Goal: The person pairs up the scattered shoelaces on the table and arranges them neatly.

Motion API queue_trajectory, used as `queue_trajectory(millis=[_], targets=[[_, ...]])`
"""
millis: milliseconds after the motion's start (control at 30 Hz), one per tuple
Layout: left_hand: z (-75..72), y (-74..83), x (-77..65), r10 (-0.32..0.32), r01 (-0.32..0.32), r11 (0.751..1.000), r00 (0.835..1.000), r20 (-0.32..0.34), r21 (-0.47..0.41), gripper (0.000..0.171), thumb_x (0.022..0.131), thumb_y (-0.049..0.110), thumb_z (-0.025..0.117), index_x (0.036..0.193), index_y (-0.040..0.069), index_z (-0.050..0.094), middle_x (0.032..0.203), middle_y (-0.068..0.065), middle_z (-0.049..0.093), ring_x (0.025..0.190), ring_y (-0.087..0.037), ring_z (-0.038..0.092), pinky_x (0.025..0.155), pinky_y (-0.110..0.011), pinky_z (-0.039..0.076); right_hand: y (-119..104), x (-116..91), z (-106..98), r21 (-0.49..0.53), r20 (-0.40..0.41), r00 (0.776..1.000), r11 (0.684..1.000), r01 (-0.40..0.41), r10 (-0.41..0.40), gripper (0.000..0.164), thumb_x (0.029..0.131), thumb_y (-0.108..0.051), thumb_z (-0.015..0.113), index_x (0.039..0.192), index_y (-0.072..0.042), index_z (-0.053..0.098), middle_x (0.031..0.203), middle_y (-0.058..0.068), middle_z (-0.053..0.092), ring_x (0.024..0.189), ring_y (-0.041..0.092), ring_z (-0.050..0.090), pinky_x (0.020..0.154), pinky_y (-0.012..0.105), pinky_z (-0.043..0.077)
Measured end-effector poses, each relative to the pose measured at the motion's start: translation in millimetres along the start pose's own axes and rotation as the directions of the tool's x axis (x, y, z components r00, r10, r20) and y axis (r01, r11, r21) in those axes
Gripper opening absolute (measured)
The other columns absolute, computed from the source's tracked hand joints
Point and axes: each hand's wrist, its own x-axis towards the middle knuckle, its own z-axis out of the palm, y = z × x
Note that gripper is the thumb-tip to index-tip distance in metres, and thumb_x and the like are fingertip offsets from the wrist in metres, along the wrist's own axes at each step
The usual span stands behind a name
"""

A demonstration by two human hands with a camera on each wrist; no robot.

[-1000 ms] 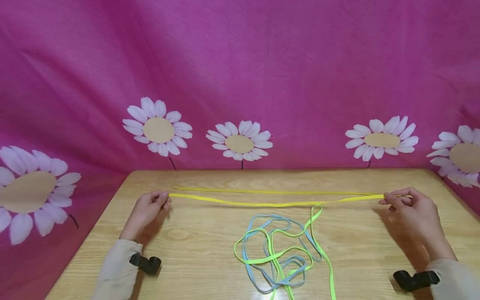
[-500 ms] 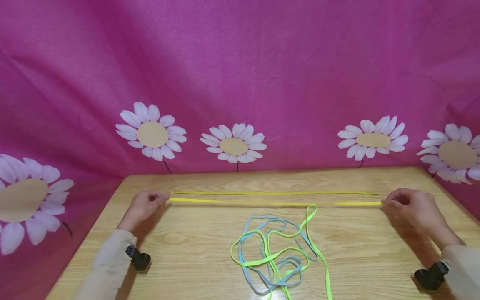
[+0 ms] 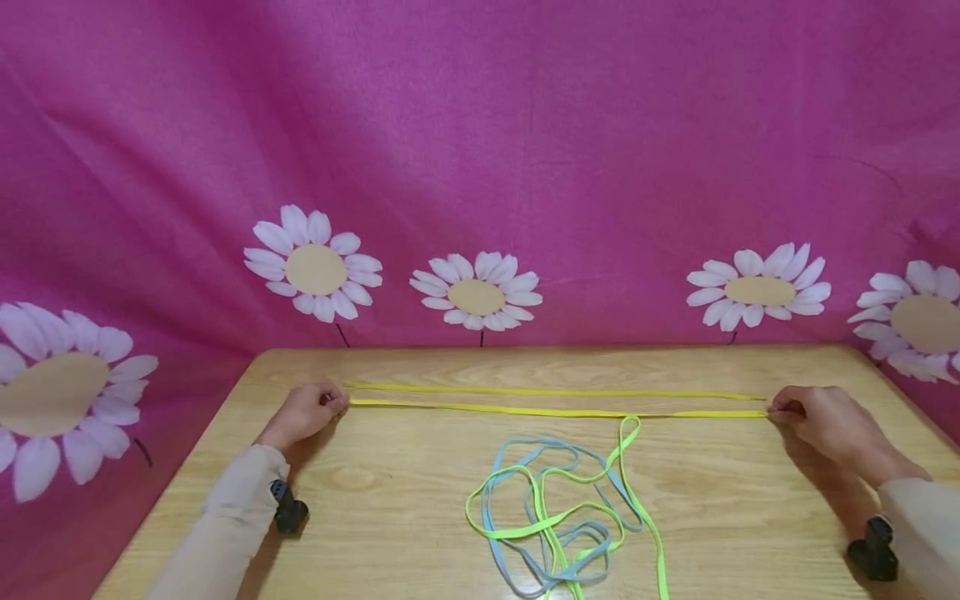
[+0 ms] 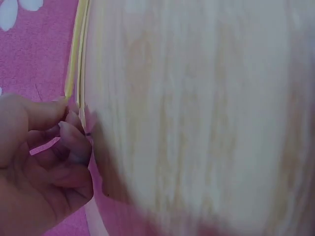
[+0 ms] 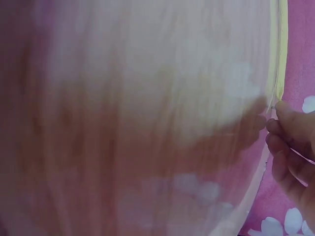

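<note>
A flat yellow lace [image 3: 540, 412] stretches nearly straight across the far part of the table, close to the wood. My left hand [image 3: 303, 412] pinches its left end between thumb and fingers, and my right hand [image 3: 832, 425] pinches the right end. Just behind it lies a second yellow lace [image 3: 570, 392], roughly parallel, with a narrow gap between them. The left wrist view has the yellow strip [image 4: 75, 54] running up from the fingertips. On the other side, the right wrist view has the lace [image 5: 283, 49] meeting the thumb tip.
A tangle of a lime-green lace [image 3: 661, 567] and a light-blue lace [image 3: 498, 558] lies loosely mid-table, its green loop touching or nearly touching the held lace. Behind the wooden table [image 3: 390, 517] hangs a magenta cloth [image 3: 600, 150] printed with daisies.
The held lace sagged and twisted a second ago; both hands have lowered it and drawn it straighter, slightly nearer to me. A gap now shows between it and the rear lace.
</note>
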Motion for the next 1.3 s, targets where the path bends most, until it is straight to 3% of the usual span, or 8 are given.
queue_trajectory(millis=[200, 500, 800, 1300], targets=[[1.7, -5.8, 0.3, -0.094, 0.095, 0.995, 0.995, -0.022, 0.029, 0.030, 0.097, 0.018, 0.057, 0.069, 0.008, 0.052, 0.061, 0.001, 0.040, 0.059, -0.017, 0.039, 0.058, -0.029, 0.032, -2.3, 3.6, 4.5, 0.036, -0.012, 0.998, 0.998, -0.054, 0.054, 0.007, 0.082, -0.010, 0.076, 0.080, -0.008, 0.069, 0.072, 0.001, 0.065, 0.064, 0.018, 0.056, 0.057, 0.038, 0.043], [7.4, -0.9, 10.2, -0.226, 0.231, 0.972, 0.971, -0.082, 0.052, 0.027, 0.096, 0.021, 0.055, 0.074, 0.006, 0.057, 0.065, -0.004, 0.049, 0.067, -0.023, 0.048, 0.061, -0.031, 0.036, -5.9, 8.4, 11.6, 0.135, 0.042, 0.989, 0.980, -0.149, 0.145, 0.010, 0.090, -0.010, 0.067, 0.083, -0.004, 0.065, 0.074, 0.004, 0.062, 0.067, 0.020, 0.052, 0.061, 0.038, 0.042], [8.1, 4.4, 12.3, -0.276, 0.284, 0.955, 0.957, -0.085, 0.089, 0.027, 0.096, 0.025, 0.056, 0.077, 0.007, 0.058, 0.069, -0.006, 0.054, 0.069, -0.025, 0.052, 0.060, -0.033, 0.038, -7.9, 7.3, 14.5, 0.149, 0.043, 0.977, 0.965, -0.213, 0.209, 0.011, 0.090, -0.009, 0.067, 0.085, 0.000, 0.063, 0.072, 0.004, 0.059, 0.066, 0.022, 0.050, 0.061, 0.037, 0.041], [10.1, 4.6, 14.3, -0.313, 0.318, 0.944, 0.947, -0.075, 0.083, 0.032, 0.097, 0.030, 0.054, 0.075, 0.007, 0.055, 0.069, -0.006, 0.052, 0.068, -0.024, 0.051, 0.058, -0.031, 0.035, -8.6, 5.8, 17.2, 0.168, 0.050, 0.969, 0.954, -0.249, 0.244, 0.011, 0.092, -0.007, 0.063, 0.089, 0.002, 0.058, 0.070, 0.005, 0.056, 0.064, 0.021, 0.047, 0.058, 0.034, 0.038]])
